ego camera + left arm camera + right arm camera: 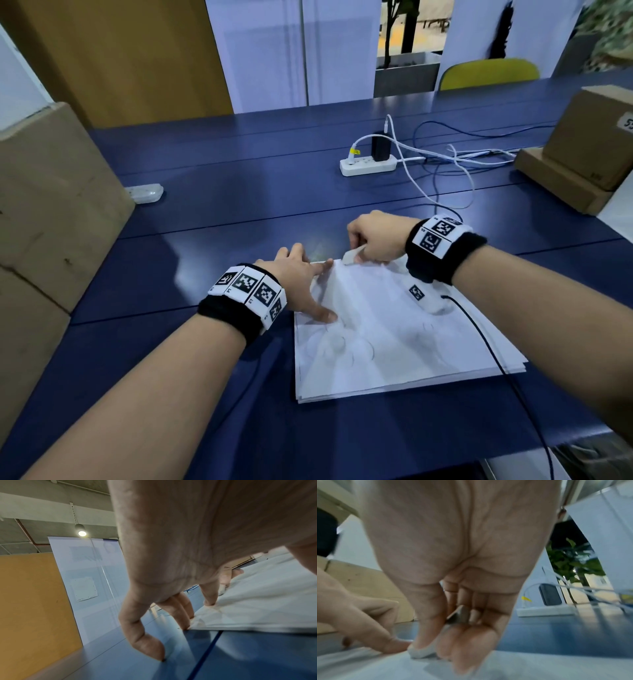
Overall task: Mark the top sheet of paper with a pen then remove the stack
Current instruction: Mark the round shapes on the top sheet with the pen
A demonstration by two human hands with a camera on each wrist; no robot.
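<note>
A stack of white paper [394, 346] lies on the blue table [222, 222], its top sheet carrying faint pen circles [346, 346]. My left hand [308, 284] is spread flat: thumb and index finger press the stack's far left part while the other fingers touch the table. The left wrist view shows those fingertips [210, 601] at the paper's edge [257, 608]. My right hand [359, 253] pinches a curled-up bit of paper [352, 256] at the stack's far edge. The right wrist view shows this pinch [421, 651] closely. No pen is visible.
A white power strip [368, 164] with a black charger and loose cables lies farther back. Cardboard boxes stand at the left [51, 205] and far right [589, 150]. A black cable [479, 339] from my right wrist crosses the stack's right side. A small white device [145, 193] lies beside the left box.
</note>
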